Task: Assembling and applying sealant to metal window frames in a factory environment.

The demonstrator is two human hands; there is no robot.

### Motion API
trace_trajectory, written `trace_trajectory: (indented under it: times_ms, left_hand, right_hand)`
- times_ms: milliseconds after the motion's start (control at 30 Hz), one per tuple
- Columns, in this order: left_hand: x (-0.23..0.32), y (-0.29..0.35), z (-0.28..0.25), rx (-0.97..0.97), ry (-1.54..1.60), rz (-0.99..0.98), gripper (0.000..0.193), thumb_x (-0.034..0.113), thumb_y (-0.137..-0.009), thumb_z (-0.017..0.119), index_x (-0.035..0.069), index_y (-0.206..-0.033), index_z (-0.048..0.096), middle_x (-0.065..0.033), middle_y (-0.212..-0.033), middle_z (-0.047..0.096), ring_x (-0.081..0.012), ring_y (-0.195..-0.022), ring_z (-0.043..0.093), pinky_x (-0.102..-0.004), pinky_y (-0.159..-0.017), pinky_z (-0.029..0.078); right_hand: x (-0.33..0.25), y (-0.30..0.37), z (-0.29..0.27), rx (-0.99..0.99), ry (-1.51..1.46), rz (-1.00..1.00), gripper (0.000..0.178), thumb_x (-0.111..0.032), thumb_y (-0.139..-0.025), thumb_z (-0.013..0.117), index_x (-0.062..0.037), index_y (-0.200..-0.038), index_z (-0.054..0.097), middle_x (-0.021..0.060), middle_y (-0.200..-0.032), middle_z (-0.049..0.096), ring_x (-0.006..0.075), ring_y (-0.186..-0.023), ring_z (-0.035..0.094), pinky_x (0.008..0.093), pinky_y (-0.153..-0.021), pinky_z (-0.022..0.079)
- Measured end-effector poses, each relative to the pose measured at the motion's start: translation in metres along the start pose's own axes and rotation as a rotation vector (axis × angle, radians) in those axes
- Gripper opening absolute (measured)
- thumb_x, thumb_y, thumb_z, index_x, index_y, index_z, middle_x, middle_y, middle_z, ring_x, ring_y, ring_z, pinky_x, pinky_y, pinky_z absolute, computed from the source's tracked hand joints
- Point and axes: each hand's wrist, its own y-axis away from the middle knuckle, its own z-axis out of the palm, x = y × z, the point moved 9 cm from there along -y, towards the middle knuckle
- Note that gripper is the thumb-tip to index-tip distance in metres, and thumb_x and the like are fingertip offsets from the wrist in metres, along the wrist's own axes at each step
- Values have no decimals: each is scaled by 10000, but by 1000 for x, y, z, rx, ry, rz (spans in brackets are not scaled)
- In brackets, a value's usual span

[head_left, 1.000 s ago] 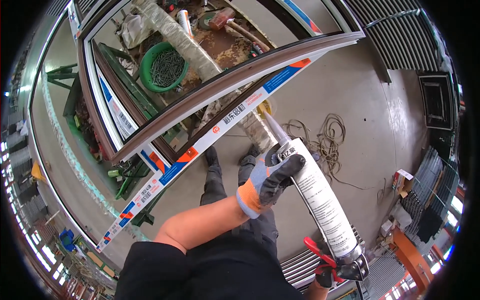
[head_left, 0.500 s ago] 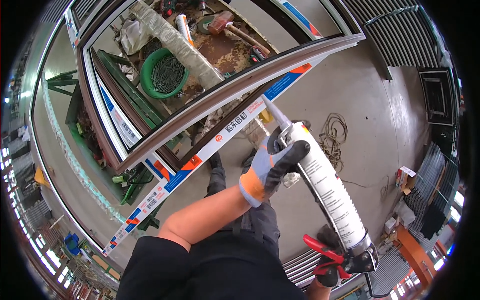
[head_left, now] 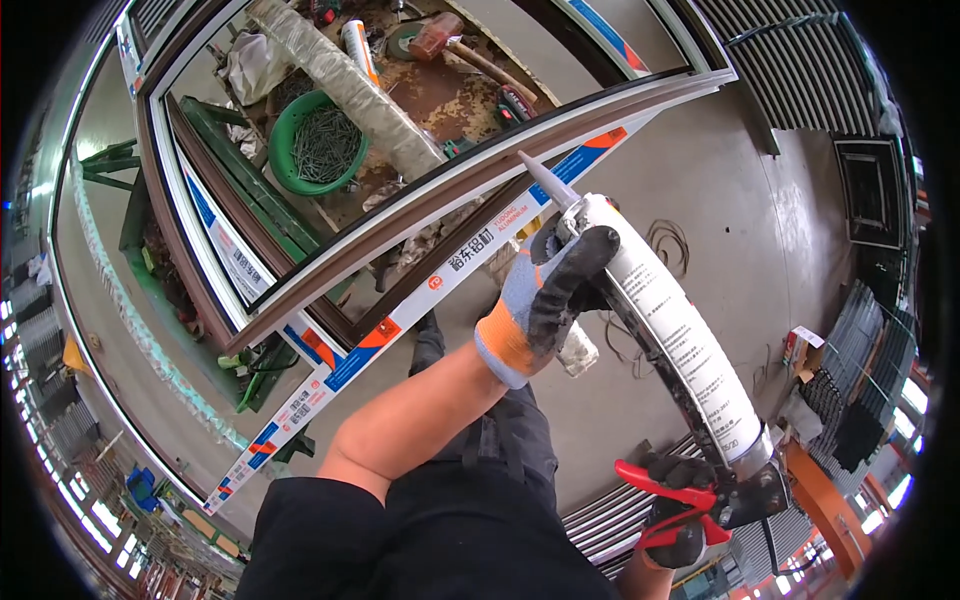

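A caulking gun [head_left: 750, 492] carries a white sealant cartridge [head_left: 682, 335] with a pale tapered nozzle [head_left: 548, 180]. My left hand [head_left: 550, 300], in a grey, orange and black glove, is closed around the front of the gun and cartridge. My right hand [head_left: 680, 500], in a dark glove, grips the red handle and trigger at the rear. The nozzle tip points up and left, at the near brown rail of a window frame [head_left: 430, 215]; whether it touches cannot be told. Blue, white and orange protective film [head_left: 460, 255] runs along the profile below.
Beneath the frame, a workbench [head_left: 440, 100] bears a green bowl [head_left: 275, 150] of screws, a mallet [head_left: 437, 38], another cartridge [head_left: 358, 50] and a white bag [head_left: 252, 68]. Coiled cord [head_left: 668, 245] lies on the floor to the right. Stacked profiles [head_left: 790, 75] stand at far right.
The caulking gun has shifted up at its nozzle, which now overlaps the brown rail. Its rear and my right hand have moved right. My left hand keeps its hold.
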Motion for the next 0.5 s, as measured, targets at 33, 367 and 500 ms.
trace_trajectory:
  times_ms: [33, 367, 500]
  left_hand:
    - [0, -2, 0, 1, 5, -2, 398, 296, -851, 673, 80, -1149, 520, -31, -942, 596, -135, -807, 634, -301, -689, 576]
    - [-9, -14, -2, 7, 9, -50, 410, 333, -853, 679, 85, -1141, 524, -21, -904, 592, -114, -746, 616, -299, -650, 579]
    - [-4, -13, 5, 2, 0, -68, 409, 321, -857, 676, 82, -1150, 520, -23, -912, 593, -120, -766, 623, -309, -667, 584]
  right_hand:
    - [2, 4, -6, 63, -60, -23, 536, -429, -707, 653, -53, -1056, 498, 114, -920, 553, 308, -893, 562, 497, -835, 431]
    - [-14, -2, 3, 172, 36, 1, 573, -451, -685, 653, -49, -1059, 488, 106, -888, 550, 295, -846, 564, 475, -787, 451]
    - [-17, -2, 0, 129, -24, 1, 566, -438, -695, 648, -86, -1085, 439, 82, -904, 512, 274, -877, 534, 495, -815, 426]
